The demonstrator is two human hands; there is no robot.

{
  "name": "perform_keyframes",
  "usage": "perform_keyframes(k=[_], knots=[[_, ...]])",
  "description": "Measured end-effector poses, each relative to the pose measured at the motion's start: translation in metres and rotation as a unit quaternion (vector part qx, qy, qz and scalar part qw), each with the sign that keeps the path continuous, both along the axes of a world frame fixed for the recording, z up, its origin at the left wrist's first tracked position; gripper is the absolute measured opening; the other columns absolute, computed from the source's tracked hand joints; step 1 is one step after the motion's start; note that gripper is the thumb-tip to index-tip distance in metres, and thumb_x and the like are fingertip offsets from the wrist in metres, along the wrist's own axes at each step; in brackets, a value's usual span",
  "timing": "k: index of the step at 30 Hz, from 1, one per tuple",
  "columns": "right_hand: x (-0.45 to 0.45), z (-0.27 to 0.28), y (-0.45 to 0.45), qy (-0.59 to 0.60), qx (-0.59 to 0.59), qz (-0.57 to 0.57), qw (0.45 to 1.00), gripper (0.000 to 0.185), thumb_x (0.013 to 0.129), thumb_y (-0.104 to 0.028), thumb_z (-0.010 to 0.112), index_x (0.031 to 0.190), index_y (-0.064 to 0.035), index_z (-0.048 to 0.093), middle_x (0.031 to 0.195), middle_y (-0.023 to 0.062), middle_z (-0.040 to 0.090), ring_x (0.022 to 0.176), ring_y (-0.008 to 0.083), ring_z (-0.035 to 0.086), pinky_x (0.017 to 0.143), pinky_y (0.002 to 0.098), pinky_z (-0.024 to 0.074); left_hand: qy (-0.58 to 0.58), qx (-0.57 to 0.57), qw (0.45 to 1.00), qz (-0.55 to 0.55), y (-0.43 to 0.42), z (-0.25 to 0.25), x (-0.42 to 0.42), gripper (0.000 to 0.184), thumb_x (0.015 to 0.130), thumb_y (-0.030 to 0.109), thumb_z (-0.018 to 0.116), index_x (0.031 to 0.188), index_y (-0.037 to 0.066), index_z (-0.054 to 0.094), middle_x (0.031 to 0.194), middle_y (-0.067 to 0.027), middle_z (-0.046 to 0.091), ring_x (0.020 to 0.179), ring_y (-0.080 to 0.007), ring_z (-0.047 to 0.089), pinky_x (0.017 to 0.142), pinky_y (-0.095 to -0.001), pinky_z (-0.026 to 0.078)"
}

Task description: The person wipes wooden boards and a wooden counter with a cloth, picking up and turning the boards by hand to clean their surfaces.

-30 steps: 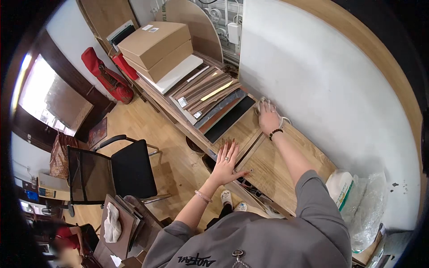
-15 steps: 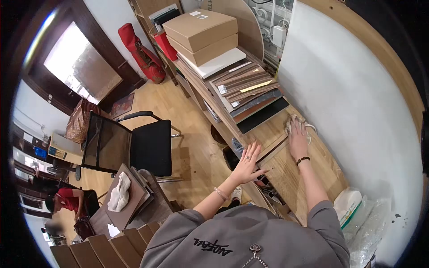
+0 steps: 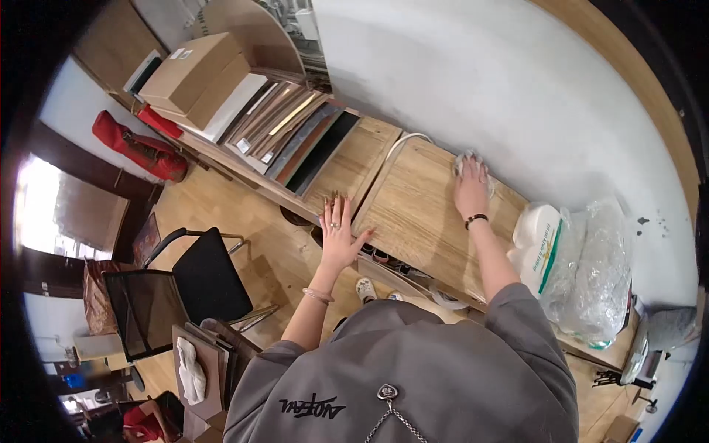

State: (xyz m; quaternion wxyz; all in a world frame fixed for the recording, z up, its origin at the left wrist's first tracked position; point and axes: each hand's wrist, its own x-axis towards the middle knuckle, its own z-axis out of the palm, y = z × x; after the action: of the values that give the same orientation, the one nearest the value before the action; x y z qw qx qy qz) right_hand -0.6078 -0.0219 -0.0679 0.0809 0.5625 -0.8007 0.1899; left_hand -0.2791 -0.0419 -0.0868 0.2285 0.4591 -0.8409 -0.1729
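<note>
My right hand (image 3: 471,193) presses a greyish cloth (image 3: 459,164) onto the light wooden cabinet top (image 3: 417,210), close to the white wall. Its fingers lie over the cloth and cover most of it. At the front edge of the same top, my left hand (image 3: 340,240) rests with its fingers spread, holding nothing. Between the hands runs a dark seam in the wood, with a white cable (image 3: 402,142) at its wall end.
Stacked sample boards (image 3: 295,136) and cardboard boxes (image 3: 196,77) stand on the left. Plastic-wrapped tissue rolls (image 3: 535,240) and clear bubble wrap (image 3: 594,273) sit to the right. A black chair (image 3: 210,277) is on the floor behind. A person in red (image 3: 140,424) is at lower left.
The view has swung right. My right hand has moved with the cloth along the wall, away from the cable and towards the tissue rolls. My left hand stays spread near the front edge.
</note>
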Motion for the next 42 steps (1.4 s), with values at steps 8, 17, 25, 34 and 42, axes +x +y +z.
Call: perform_keyframes(k=[8,17,25,34,42], knots=[[0.069,0.018,0.086,-0.048,0.074,0.182,0.979,0.052,0.087,-0.015,0.055,0.136,-0.0064,0.043,0.142,0.0143,0.041,0.133,0.0365,0.034,0.111,0.0476,0.027,-0.033,-0.008,0.999,0.009,-0.001,-0.002,0.001,0.09,0.085,0.045,0.062,0.149,0.004,0.014,0.154,-0.0199,0.015,0.141,-0.0425,0.011,0.111,-0.0581,0.008],[0.087,0.014,0.097,0.001,0.02,-0.036,0.999,0.058,0.086,-0.02,0.057,0.14,-0.0082,0.04,0.147,0.0129,0.036,0.135,0.0358,0.032,0.112,0.0475,0.0245,-0.029,-0.012,1.0,-0.002,-0.002,0.003,0.0,0.087,0.086,0.041,0.061,0.149,0.005,0.013,0.154,-0.0183,0.016,0.141,-0.0425,0.01,0.111,-0.0585,0.008],[0.028,0.002,0.104,-0.038,0.009,-0.012,0.999,0.052,0.089,-0.019,0.051,0.14,-0.0151,0.042,0.147,0.0087,0.037,0.138,0.0327,0.028,0.113,0.0508,0.0203,-0.051,-0.024,0.998,0.004,-0.002,0.0,-0.001,0.084,0.086,0.05,0.058,0.148,0.006,0.021,0.154,-0.0173,0.018,0.141,-0.0427,0.011,0.111,-0.0594,0.01],[0.126,0.017,0.074,-0.019,0.075,0.274,0.959,0.052,0.09,-0.02,0.05,0.14,-0.0146,0.041,0.147,0.0093,0.038,0.137,0.0339,0.03,0.111,0.0496,0.0239,-0.026,-0.01,1.0,0.004,0.0,0.005,0.001,0.08,0.087,0.047,0.058,0.147,0.006,0.024,0.153,-0.0162,0.02,0.141,-0.0426,0.012,0.112,-0.0579,0.011],[0.118,0.007,-0.031,0.01,-0.007,0.155,0.988,0.05,0.09,-0.02,0.05,0.139,-0.0151,0.044,0.145,0.0071,0.041,0.134,0.0329,0.036,0.112,0.0481,0.0237,0.012,0.01,1.0,0.009,-0.002,0.0,0.006,0.074,0.092,0.04,0.05,0.148,0.003,0.02,0.152,-0.0186,0.023,0.142,-0.0388,0.013,0.113,-0.0538,0.01]])
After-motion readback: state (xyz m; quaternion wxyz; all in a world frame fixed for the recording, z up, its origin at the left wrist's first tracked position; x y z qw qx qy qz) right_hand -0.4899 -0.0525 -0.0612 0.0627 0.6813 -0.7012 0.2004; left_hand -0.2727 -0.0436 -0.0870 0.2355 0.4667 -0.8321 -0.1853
